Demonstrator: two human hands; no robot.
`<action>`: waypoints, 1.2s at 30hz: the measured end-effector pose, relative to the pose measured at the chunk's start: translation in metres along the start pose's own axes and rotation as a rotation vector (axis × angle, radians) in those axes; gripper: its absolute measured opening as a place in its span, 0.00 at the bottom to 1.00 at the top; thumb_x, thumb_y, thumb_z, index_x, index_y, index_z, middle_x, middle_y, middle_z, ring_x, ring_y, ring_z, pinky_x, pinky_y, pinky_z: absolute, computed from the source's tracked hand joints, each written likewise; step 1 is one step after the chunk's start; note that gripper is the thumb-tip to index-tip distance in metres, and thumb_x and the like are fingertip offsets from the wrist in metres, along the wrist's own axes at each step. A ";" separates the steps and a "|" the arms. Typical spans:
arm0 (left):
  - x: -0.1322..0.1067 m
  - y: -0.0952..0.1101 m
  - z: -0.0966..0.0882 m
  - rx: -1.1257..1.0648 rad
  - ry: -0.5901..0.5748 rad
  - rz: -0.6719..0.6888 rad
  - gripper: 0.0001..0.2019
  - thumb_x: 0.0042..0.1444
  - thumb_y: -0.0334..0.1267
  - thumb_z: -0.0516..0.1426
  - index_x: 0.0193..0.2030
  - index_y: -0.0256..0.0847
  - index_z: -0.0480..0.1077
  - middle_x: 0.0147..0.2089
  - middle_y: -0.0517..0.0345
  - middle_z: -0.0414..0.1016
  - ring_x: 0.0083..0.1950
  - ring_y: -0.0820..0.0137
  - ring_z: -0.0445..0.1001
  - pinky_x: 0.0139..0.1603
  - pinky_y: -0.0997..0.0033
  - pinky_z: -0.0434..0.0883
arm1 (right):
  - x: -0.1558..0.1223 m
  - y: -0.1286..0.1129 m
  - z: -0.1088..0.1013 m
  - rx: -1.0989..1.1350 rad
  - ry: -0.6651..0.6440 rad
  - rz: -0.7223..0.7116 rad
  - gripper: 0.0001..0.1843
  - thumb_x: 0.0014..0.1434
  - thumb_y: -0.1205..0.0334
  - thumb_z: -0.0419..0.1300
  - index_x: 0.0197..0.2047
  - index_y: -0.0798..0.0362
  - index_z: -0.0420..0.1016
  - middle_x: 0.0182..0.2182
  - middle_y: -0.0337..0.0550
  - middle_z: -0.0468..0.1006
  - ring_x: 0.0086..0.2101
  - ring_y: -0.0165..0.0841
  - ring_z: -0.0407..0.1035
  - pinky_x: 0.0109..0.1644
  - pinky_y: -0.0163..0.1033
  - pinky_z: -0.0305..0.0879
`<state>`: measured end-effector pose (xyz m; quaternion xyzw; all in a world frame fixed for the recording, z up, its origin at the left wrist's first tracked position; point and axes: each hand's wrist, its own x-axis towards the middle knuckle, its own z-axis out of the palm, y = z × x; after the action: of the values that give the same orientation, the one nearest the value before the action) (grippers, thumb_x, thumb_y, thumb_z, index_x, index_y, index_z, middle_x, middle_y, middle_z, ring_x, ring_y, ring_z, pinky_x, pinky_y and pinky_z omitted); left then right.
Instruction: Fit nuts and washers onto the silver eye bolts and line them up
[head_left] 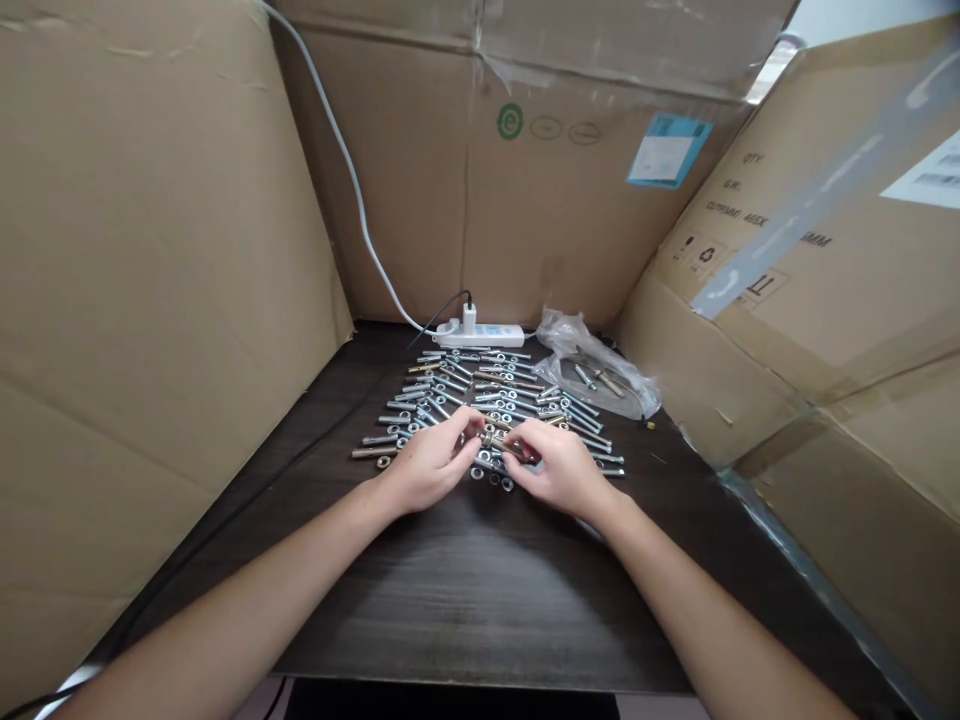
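Look, left hand (431,462) and right hand (561,466), each grip pinched narrow, hold one brass-coloured cylindrical metal bolt (496,442) from opposite ends, presumably for steadiness.

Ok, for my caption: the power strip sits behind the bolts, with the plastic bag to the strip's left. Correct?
Wrong side: in the head view, the plastic bag lies to the right of the power strip, which does sit behind the bolts.
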<state>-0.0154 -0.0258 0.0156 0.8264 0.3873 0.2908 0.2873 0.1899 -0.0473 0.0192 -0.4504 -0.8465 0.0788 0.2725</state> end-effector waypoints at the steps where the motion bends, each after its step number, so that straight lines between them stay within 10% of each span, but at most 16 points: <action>1: 0.000 0.001 0.000 0.002 -0.016 0.000 0.09 0.63 0.39 0.47 0.48 0.42 0.61 0.34 0.62 0.69 0.31 0.74 0.66 0.34 0.74 0.63 | -0.001 0.000 0.000 -0.002 0.006 0.004 0.05 0.57 0.63 0.55 0.37 0.53 0.69 0.31 0.41 0.70 0.32 0.31 0.65 0.36 0.33 0.59; 14: -0.005 0.010 0.004 0.061 -0.161 0.028 0.12 0.63 0.39 0.47 0.52 0.44 0.61 0.38 0.61 0.73 0.33 0.72 0.70 0.34 0.74 0.65 | -0.007 -0.013 -0.006 0.083 -0.179 0.126 0.07 0.64 0.61 0.48 0.43 0.51 0.64 0.27 0.36 0.71 0.25 0.29 0.64 0.30 0.32 0.54; 24: -0.006 0.016 0.008 0.025 -0.191 0.068 0.11 0.64 0.37 0.45 0.50 0.42 0.61 0.46 0.55 0.71 0.44 0.67 0.71 0.46 0.67 0.68 | -0.009 -0.013 0.004 0.103 -0.059 0.130 0.08 0.59 0.57 0.53 0.33 0.52 0.67 0.17 0.32 0.63 0.18 0.26 0.56 0.26 0.31 0.49; 36: -0.006 0.016 0.007 0.131 -0.131 0.079 0.09 0.62 0.37 0.45 0.47 0.42 0.61 0.41 0.57 0.70 0.38 0.69 0.69 0.38 0.71 0.65 | -0.009 -0.021 0.003 0.144 -0.030 0.168 0.12 0.60 0.56 0.52 0.42 0.52 0.71 0.17 0.33 0.66 0.19 0.28 0.59 0.27 0.31 0.52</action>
<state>-0.0062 -0.0413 0.0210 0.8754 0.3529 0.2212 0.2455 0.1773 -0.0668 0.0216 -0.4980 -0.8018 0.1686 0.2839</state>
